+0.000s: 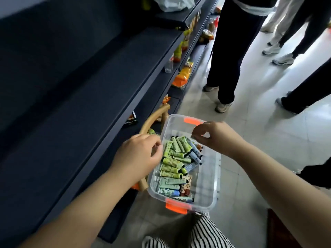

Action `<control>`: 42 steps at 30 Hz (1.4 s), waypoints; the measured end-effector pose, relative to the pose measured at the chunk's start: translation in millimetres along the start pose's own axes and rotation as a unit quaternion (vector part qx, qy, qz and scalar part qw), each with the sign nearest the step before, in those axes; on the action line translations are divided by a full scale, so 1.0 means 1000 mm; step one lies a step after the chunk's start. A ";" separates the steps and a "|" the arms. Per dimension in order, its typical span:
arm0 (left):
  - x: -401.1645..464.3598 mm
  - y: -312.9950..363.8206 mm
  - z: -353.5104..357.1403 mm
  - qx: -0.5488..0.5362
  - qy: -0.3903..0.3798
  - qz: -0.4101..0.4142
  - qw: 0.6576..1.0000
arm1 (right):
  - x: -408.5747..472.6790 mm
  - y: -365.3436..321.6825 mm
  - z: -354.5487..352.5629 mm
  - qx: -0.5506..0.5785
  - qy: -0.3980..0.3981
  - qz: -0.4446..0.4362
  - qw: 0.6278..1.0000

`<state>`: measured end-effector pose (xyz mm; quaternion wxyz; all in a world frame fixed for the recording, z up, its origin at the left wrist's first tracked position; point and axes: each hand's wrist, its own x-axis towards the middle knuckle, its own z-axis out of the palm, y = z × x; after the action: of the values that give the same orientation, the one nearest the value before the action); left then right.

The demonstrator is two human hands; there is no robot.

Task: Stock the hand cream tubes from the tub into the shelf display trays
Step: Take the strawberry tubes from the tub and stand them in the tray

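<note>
Two hands hover over the open tub, and neither has a tube in it yet, so the step in hand looks like the first reach for stock. The left hand (138,154) has its fingers (156,149) loosely curled at the tub's left rim, their tips just touching or just short of the nearest green tubes; whether they already press one I cannot tell. The right hand (213,136) hangs above the far end, thumb and forefinger tips (194,136) brought close together in a small pinch that seems to hold nothing. Directly below and between both sets of fingers lie the hand cream tubes (176,158), heaped crosswise in the clear tub (209,178), mostly green with a few blue and patterned ones nearer the person. Left of the left fingers runs the dark shelf (100,97); no display trays show on it. The next move likely calls for closing on one tube or a small bunch, lifting clear of the rim, and swinging left to the shelf.
</note>
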<state>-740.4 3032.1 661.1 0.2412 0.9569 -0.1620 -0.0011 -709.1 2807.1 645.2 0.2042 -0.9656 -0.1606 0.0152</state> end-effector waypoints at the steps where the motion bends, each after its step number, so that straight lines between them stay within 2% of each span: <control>1: 0.003 0.000 0.014 -0.006 -0.006 -0.020 1.000 | 0.003 0.014 0.010 -0.002 -0.033 0.005 0.999; 4: 0.008 -0.001 0.055 -0.013 -0.024 -0.078 0.997 | 0.014 0.057 0.039 0.018 -0.120 0.028 0.992; 8: 0.012 -0.005 0.104 -0.017 -0.092 -0.132 0.987 | 0.028 0.108 0.068 0.053 -0.184 0.039 0.981; 11: 0.019 -0.008 0.126 -0.021 -0.092 -0.187 0.978 | 0.035 0.129 0.088 0.057 -0.229 0.039 0.971; 14: 0.033 -0.006 0.140 -0.001 -0.091 -0.217 0.972 | 0.040 0.141 0.108 0.109 -0.252 0.086 0.958; 18: 0.048 -0.021 0.175 -0.041 -0.119 -0.252 0.959 | 0.041 0.144 0.138 0.139 -0.269 0.139 0.943; 20: 0.048 -0.031 0.200 -0.051 -0.150 -0.274 0.949 | 0.038 0.145 0.160 0.173 -0.269 0.223 0.921; 24: 0.024 -0.042 0.249 -0.091 -0.248 -0.314 0.912 | 0.021 0.152 0.221 0.276 -0.256 0.413 0.829; 29: -0.003 -0.060 0.278 -0.108 -0.240 -0.296 0.918 | -0.016 0.153 0.298 0.208 -0.401 0.452 0.769; 31: -0.011 -0.067 0.281 -0.106 -0.223 -0.276 0.929 | -0.030 0.151 0.320 0.199 -0.418 0.476 0.748; 35: -0.018 -0.073 0.287 -0.081 -0.202 -0.229 0.949 | -0.044 0.148 0.349 0.234 -0.385 0.534 0.716; 42: -0.019 -0.074 0.295 -0.061 -0.192 -0.221 0.954 | -0.056 0.146 0.387 0.284 -0.264 0.608 0.693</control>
<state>-759.3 2963.0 364.7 0.2571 0.9339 0.0108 -0.2482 -754.5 2814.2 230.7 0.3641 -0.7043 0.4264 0.4354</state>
